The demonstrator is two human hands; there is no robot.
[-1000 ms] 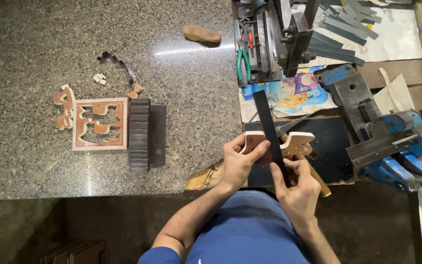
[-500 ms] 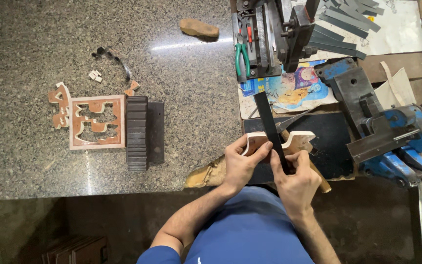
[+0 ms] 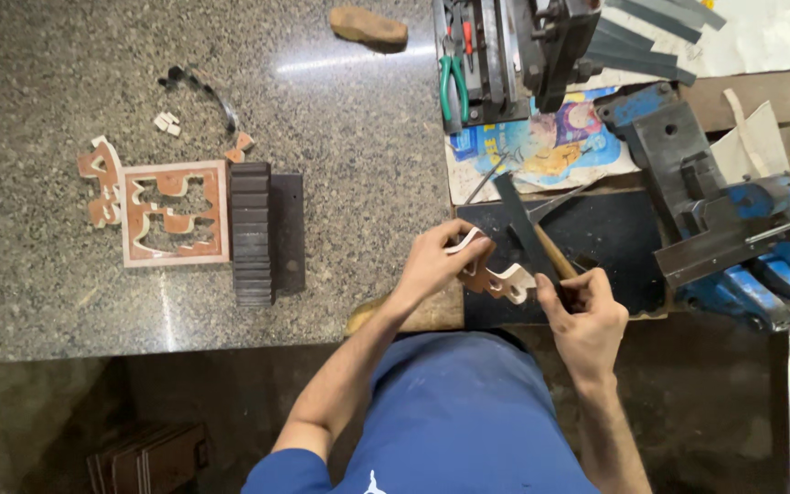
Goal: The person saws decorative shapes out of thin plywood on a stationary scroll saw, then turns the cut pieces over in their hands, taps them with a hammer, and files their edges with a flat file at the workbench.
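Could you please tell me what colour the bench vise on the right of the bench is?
The metal bench vise is blue with dark grey steel jaws, seen in the head view.

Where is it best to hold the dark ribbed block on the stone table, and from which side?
Probably across the long sides of the dark ribbed block, coming from above. It lies flat and narrow, with a framed wooden cut-out close on one side and a flat dark plate on the other.

Left hand [image 3: 432,261] and right hand [image 3: 587,311] clenched (forearms bare)

1 head-worn camera looks straight down from above the desk [image 3: 349,183]; its near edge crosses the lower frame; both hands sit close below, right of centre.
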